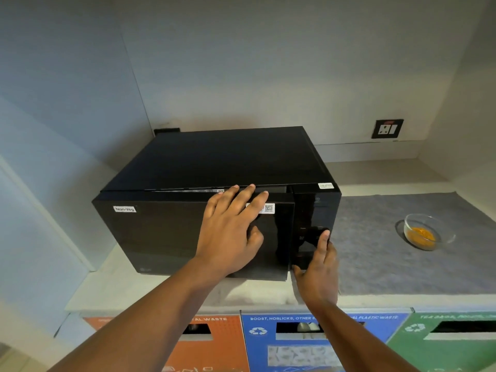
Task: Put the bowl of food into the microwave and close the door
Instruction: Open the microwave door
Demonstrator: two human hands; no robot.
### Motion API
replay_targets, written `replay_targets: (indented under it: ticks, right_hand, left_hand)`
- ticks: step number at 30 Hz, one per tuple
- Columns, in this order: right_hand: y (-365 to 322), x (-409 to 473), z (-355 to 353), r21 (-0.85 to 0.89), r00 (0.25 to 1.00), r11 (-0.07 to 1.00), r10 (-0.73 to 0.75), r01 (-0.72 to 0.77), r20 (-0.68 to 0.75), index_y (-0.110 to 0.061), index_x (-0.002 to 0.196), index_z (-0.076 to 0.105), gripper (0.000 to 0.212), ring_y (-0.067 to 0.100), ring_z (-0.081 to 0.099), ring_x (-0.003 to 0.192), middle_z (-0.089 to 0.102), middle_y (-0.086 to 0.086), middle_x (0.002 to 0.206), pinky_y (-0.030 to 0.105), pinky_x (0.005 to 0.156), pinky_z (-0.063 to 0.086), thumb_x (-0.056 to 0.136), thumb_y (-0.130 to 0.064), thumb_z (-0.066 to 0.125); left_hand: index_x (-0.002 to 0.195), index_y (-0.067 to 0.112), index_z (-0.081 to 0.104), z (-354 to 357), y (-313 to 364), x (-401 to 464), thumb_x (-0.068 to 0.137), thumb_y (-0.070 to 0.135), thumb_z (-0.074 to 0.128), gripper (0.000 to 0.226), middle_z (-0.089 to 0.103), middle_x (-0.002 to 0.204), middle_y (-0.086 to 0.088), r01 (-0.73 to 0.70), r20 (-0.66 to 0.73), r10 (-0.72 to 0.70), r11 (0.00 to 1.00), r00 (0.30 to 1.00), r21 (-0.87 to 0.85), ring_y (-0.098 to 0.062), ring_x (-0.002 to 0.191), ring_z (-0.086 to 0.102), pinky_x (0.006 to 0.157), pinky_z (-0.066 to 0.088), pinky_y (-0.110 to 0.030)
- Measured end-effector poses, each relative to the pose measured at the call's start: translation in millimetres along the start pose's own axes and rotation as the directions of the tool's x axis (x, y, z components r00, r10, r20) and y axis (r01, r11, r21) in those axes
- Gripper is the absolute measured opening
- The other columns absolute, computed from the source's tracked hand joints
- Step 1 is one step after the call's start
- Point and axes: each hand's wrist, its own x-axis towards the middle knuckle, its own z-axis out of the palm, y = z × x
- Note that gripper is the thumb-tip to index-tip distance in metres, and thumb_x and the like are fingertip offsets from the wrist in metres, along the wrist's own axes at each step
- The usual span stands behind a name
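Resting flat with fingers spread, the left hand (230,226) presses on the microwave (214,200) door (174,232), which stands slightly ajar, gripping nothing. The right hand (318,267), loosely curled and empty, touches the control panel (311,224) with a fingertip. A glass bowl of food (422,232) sits well apart to the right on a grey mat (375,251) on the tabletop (268,294).

One camera only, worn on my head. It faces forward and steeply down onto the microwave (214,200), which fills the frame centre at close range, its top and front both visible. My forearms enter from the bottom edge. Wide-angle distortion bends the walls at upper left and upper right. The waste bins (295,342) lie along the bottom edge.
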Motion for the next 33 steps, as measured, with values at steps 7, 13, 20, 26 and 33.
replay_targets:
  ticks: [7, 13, 20, 26, 33]
  right_hand:
    - [-26.0, -4.6, -44.3, -0.069, 0.998, 0.996, -0.055, 0.055, -0.006, -0.028, 0.159, 0.006, 0.115, 0.045, 0.025, 0.148, 0.01, 0.02, 0.167, 0.06, 0.112, 0.036, 0.077, -0.016, 0.085]
    - [-68.4, 21.7, -90.2, -0.216, 0.901, 0.89, -0.426, 0.401, -0.085, -0.017, 0.162, 0.014, 0.101, 0.032, -0.008, 0.157, -0.002, 0.015, 0.169, 0.056, 0.12, 0.008, 0.082, -0.014, 0.076]
    - [-117.0, 52.2, -109.9, -0.377, 0.833, 0.743, -0.498, 0.553, 0.24, -0.015, 0.162, 0.011, 0.08, 0.028, -0.002, 0.158, 0.009, 0.009, 0.172, 0.048, 0.124, 0.001, 0.098, -0.036, 0.053]
    - [-130.0, 57.4, -116.4, -0.381, 0.815, 0.726, -0.454, 0.573, 0.36, -0.012, 0.162, 0.009, 0.09, 0.031, 0.009, 0.157, 0.016, 0.011, 0.171, 0.047, 0.124, 0.011, 0.095, -0.048, 0.058]
    - [-141.4, 66.7, -123.6, -0.363, 0.804, 0.74, -0.398, 0.566, 0.442, -0.019, 0.162, 0.006, 0.103, 0.034, 0.015, 0.155, 0.02, 0.01, 0.169, 0.05, 0.123, 0.018, 0.087, -0.062, 0.062]
  left_hand:
    - [0.152, 0.044, 0.04, -19.9, 4.0, -27.6, 0.097, 0.052, 0.045, 0.056, 0.044, 0.159, 0.016, 0.015, 0.027, -0.012, 0.99, 1.0, -0.138, -0.01, 0.152, 0.027, 0.124, 0.006, -0.034]
    - [0.145, 0.047, 0.051, -46.5, 3.0, -62.6, 0.102, 0.069, 0.026, 0.055, 0.05, 0.151, 0.025, 0.073, 0.004, -0.075, 0.948, 0.997, -0.309, 0.007, 0.146, 0.028, 0.118, 0.003, -0.018]
    - [0.135, 0.039, 0.066, -65.6, 8.7, -72.8, 0.096, 0.059, 0.031, 0.056, 0.062, 0.141, 0.019, 0.23, 0.053, -0.224, 0.929, 0.973, -0.292, 0.002, 0.135, 0.043, 0.115, 0.027, -0.032]
    - [0.137, 0.03, 0.063, -94.8, 25.0, -61.8, 0.087, 0.056, 0.014, 0.074, 0.036, 0.165, 0.004, 0.42, 0.327, -0.396, 0.907, 0.858, -0.003, -0.018, 0.141, 0.033, 0.108, 0.018, -0.041]
    - [0.152, 0.017, 0.046, -119.3, 19.0, -46.1, 0.091, 0.043, 0.034, 0.067, -0.002, 0.174, -0.009, 0.613, 0.569, -0.577, 0.775, 0.586, 0.154, -0.03, 0.158, -0.003, 0.122, 0.002, -0.051]
